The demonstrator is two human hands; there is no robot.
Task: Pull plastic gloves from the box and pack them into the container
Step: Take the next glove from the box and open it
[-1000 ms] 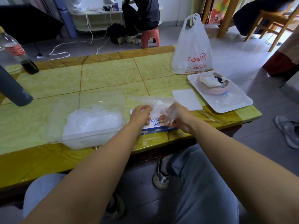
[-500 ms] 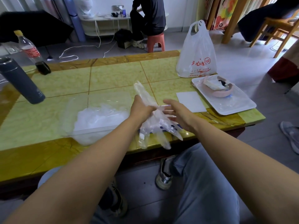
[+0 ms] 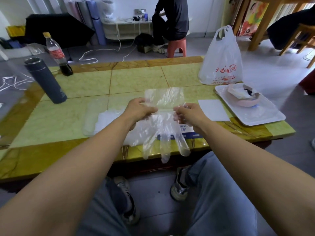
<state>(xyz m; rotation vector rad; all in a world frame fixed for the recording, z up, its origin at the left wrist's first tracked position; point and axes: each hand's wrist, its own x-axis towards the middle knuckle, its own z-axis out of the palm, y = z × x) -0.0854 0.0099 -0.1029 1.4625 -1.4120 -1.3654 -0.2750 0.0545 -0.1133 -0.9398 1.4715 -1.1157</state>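
A clear plastic glove (image 3: 164, 120) is stretched flat in the air between my hands, cuff pointing away, its fingers hanging over the table's near edge. My left hand (image 3: 139, 110) pinches its left side and my right hand (image 3: 188, 114) pinches its right side. Under the glove lies the blue-and-white glove box (image 3: 187, 132), mostly hidden. To the left sits the clear plastic container (image 3: 92, 116), holding a heap of crumpled gloves (image 3: 109, 118).
On the green tiled table (image 3: 136, 80) stand a dark flask (image 3: 46, 80), a cola bottle (image 3: 57, 53) and a white plastic bag (image 3: 221, 62). A white tray (image 3: 265, 114) with a pink bowl and a white card (image 3: 213, 109) lie at the right. A person sits on a stool beyond.
The glove came up out of the box, and both hands rose and spread it flat between them. The view tilted up.
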